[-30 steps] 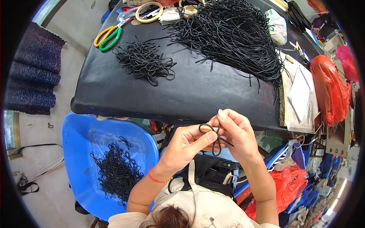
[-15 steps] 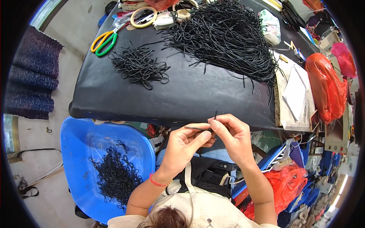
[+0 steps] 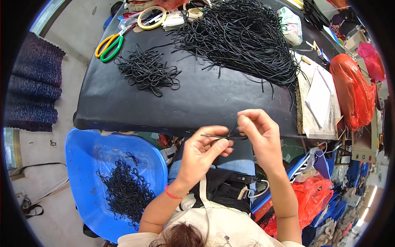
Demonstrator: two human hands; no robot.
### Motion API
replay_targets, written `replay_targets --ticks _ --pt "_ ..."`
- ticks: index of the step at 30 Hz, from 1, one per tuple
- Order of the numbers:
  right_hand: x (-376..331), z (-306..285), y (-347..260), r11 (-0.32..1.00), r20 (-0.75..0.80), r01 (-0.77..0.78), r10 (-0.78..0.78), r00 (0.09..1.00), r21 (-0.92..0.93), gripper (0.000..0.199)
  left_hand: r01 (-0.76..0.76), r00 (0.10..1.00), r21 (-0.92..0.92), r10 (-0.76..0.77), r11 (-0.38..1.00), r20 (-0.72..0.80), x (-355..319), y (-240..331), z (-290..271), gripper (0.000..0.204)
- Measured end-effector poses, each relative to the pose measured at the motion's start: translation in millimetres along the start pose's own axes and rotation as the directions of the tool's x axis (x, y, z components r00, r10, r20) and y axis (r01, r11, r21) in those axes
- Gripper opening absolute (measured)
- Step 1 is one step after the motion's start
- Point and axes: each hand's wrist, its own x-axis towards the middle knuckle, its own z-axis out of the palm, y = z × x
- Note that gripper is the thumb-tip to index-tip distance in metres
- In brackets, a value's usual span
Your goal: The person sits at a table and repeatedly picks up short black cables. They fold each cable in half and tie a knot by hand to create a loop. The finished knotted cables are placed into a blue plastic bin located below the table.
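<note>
Between my hands is a thin black cord [image 3: 235, 135], partly looped, over the near edge of the table. My left hand [image 3: 205, 147] pinches it between thumb and fingers, with one straight end sticking out to the left. A strand of the same cord is pinched in the fingertips of my right hand [image 3: 260, 131], a little higher and to the right. On the black tabletop [image 3: 193, 109] lie a small heap of looped cords [image 3: 149, 70] and a large pile of long black cords [image 3: 242, 41]. The exact form of the loop is partly hidden by my fingers.
A blue tub [image 3: 84, 164] at my left holds more looped cords [image 3: 125, 189]. Scissors [image 3: 110, 46] with yellow and green handles and a tape roll [image 3: 151, 17] lie at the far left. A pale board [image 3: 321, 99] and a red plastic bag [image 3: 352, 92] are at right.
My right hand has moved up and right, away from my left, drawing out a strand of the cord. A loop now shows between the hands. My left hand stays nearly in place.
</note>
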Motion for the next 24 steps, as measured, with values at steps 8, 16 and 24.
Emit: replay_targets --ticks 8,16,24 --pt "-12 6 3 0.972 0.197 -0.079 0.124 0.973 -0.22 0.023 -0.054 0.995 0.199 0.069 0.979 -0.067 4 9 -3 0.009" --pt "-2 -1 29 0.851 0.36 0.37 -0.235 0.903 -0.372 0.018 0.192 0.981 0.218 -0.193 0.957 -0.015 5 11 -27 0.022" --pt "0 -6 30 0.952 0.232 -0.271 0.234 0.944 0.141 0.054 0.16 0.987 0.113 -0.159 0.981 -0.011 6 19 -30 0.046"
